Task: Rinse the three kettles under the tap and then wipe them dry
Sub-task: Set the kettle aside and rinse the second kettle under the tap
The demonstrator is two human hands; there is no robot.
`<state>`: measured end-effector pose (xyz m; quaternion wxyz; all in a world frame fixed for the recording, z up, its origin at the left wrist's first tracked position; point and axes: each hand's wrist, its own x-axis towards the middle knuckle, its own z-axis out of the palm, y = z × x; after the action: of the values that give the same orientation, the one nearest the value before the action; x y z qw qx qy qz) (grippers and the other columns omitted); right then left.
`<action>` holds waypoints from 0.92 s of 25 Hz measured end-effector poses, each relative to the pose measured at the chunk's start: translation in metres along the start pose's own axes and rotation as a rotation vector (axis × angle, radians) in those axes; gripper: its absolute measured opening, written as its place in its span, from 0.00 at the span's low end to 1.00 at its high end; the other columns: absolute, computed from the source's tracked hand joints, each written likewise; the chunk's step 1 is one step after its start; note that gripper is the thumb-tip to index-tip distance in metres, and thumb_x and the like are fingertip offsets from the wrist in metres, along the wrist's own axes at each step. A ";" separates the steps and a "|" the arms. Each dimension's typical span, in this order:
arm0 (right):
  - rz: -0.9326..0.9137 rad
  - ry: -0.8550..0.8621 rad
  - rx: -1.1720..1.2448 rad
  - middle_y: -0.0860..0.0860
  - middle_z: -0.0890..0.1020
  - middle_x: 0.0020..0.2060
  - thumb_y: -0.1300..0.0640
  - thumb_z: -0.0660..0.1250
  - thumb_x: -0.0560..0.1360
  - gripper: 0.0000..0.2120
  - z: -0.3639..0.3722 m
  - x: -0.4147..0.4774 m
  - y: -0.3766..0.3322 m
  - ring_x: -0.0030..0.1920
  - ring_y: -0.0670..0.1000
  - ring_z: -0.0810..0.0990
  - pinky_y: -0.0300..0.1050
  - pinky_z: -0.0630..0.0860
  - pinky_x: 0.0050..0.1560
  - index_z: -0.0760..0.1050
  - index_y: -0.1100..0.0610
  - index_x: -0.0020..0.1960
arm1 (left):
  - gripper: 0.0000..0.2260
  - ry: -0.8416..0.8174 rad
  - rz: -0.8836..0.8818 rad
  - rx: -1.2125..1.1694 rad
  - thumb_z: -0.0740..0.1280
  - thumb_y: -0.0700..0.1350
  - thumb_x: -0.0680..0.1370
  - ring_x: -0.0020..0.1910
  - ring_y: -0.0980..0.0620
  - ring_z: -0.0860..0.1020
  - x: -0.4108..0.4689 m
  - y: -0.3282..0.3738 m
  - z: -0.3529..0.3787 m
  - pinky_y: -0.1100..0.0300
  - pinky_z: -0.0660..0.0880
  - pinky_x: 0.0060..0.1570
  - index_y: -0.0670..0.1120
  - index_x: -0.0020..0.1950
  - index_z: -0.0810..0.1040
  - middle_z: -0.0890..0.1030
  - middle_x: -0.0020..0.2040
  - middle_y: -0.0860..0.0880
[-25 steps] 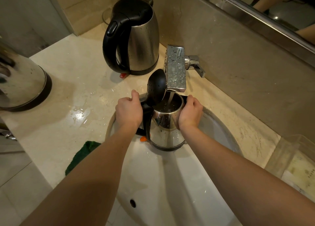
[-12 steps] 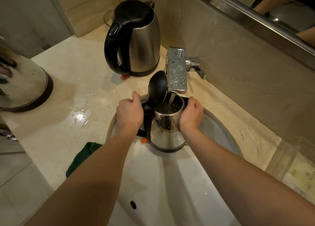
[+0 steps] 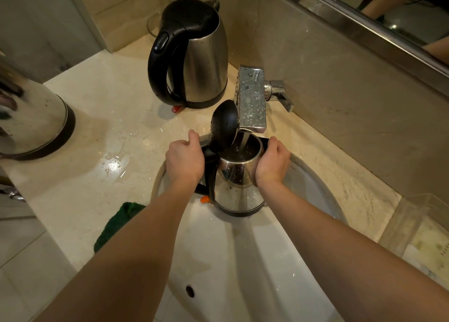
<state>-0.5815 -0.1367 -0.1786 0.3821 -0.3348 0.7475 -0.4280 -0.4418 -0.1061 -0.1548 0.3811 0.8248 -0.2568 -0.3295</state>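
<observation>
While tap water runs into the open kettle at frame centre, left hand grip clamps its handle, right hand grip its body; nothing shifted since a second ago: rinse ongoing.

- We find the first kettle upright over the sink, the left hand gripping its black handle, the right hand curled round its steel body, lid standing open.
- The tap, chrome and beaded with drops, runs water into its mouth.
- The second kettle, lid closed, stands on the counter behind and left of the tap.
- We see only part of the third kettle, at the counter's left edge.
- The green cloth lies at the counter's front edge.
</observation>
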 end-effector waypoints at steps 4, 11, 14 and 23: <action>-0.003 -0.002 0.004 0.51 0.68 0.29 0.55 0.57 0.80 0.19 -0.001 -0.001 -0.002 0.31 0.50 0.64 0.49 0.62 0.36 0.63 0.57 0.30 | 0.23 -0.001 0.001 -0.006 0.56 0.54 0.82 0.29 0.51 0.67 0.001 -0.001 0.000 0.55 0.67 0.34 0.44 0.30 0.64 0.67 0.29 0.46; -0.001 0.000 -0.005 0.51 0.68 0.29 0.56 0.57 0.80 0.19 0.000 -0.002 -0.002 0.31 0.49 0.63 0.48 0.61 0.35 0.64 0.57 0.31 | 0.22 -0.007 -0.002 -0.017 0.56 0.53 0.82 0.28 0.52 0.66 -0.001 0.002 -0.001 0.57 0.66 0.33 0.44 0.30 0.64 0.66 0.29 0.47; 0.001 0.003 -0.004 0.52 0.68 0.29 0.55 0.57 0.80 0.19 -0.001 -0.001 -0.002 0.32 0.50 0.64 0.48 0.61 0.34 0.64 0.57 0.31 | 0.22 -0.004 -0.001 -0.009 0.56 0.52 0.82 0.28 0.52 0.66 -0.002 0.001 -0.002 0.57 0.66 0.32 0.44 0.30 0.64 0.66 0.29 0.47; 0.008 -0.003 0.000 0.52 0.70 0.30 0.55 0.57 0.80 0.18 0.000 0.000 0.000 0.33 0.50 0.65 0.49 0.63 0.37 0.67 0.59 0.33 | 0.22 -0.008 -0.002 -0.014 0.56 0.51 0.82 0.27 0.52 0.65 -0.004 0.003 -0.002 0.58 0.64 0.32 0.45 0.30 0.63 0.65 0.28 0.48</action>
<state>-0.5810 -0.1367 -0.1783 0.3848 -0.3326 0.7482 -0.4260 -0.4435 -0.1044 -0.1497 0.3855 0.8210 -0.2550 -0.3351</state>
